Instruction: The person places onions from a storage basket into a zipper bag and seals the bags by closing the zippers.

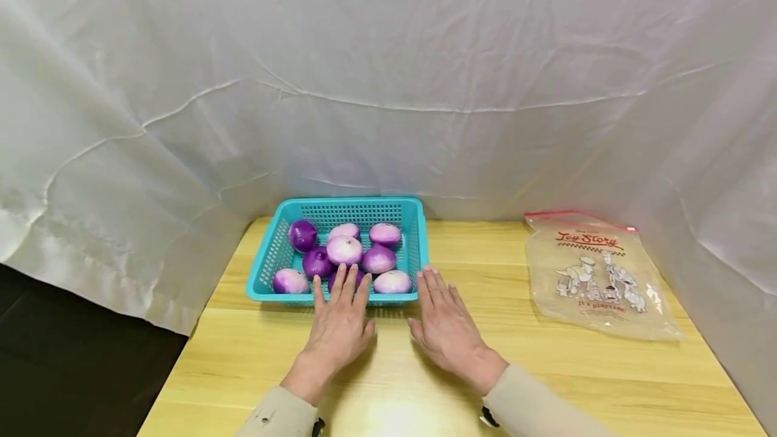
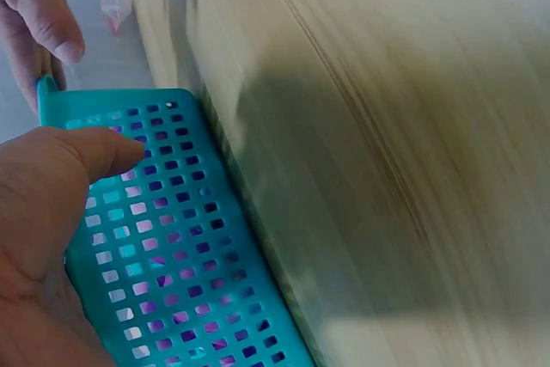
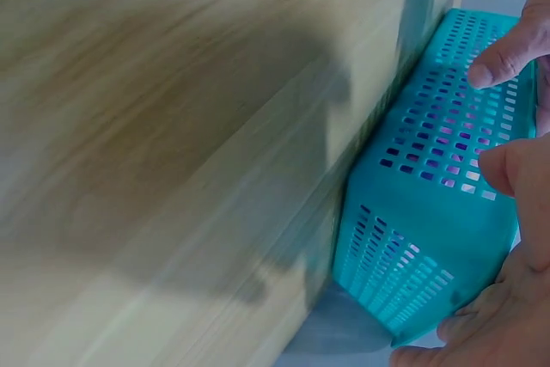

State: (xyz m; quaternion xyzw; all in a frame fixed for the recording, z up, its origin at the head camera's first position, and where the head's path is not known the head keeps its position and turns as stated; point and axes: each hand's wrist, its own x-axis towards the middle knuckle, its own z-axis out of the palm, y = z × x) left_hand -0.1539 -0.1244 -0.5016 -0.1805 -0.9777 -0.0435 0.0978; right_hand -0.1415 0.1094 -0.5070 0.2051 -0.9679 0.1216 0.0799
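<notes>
Pale, creased fabric (image 1: 388,86) is hanging behind and around a light wood-grained tabletop (image 1: 485,302), and a black patch (image 1: 73,356) is showing at the lower left, below the fabric's edge. Toward the left half of the table, near the back, a turquoise perforated basket (image 1: 352,200) is standing upright and holding purple and white onions (image 1: 345,250): a two-toned one is lying at the front left corner, darker ones are sitting behind it, a pale one is resting higher in the middle, and others are lying along the right side. Left hand (image 1: 340,326), coming from a beige sleeve (image 1: 282,417), is extending straight, spread fingers over the basket's front rim, partly hiding an onion; it is pinching nothing, its thumb is pointing off in front of the perforated wall, and whether the fingers are touching the rim I cannot tell. Right hand (image 1: 449,329) is holding its straight fingers fairly close together, tips just beside the front right corner, thumb standing apart and gripping nothing; contact there is also unclear. Well apart on the right, a clear plastic bag (image 1: 601,275) is lying flat, showing a red top strip, red "Toy Story" lettering and printed cartoon figures.
</notes>
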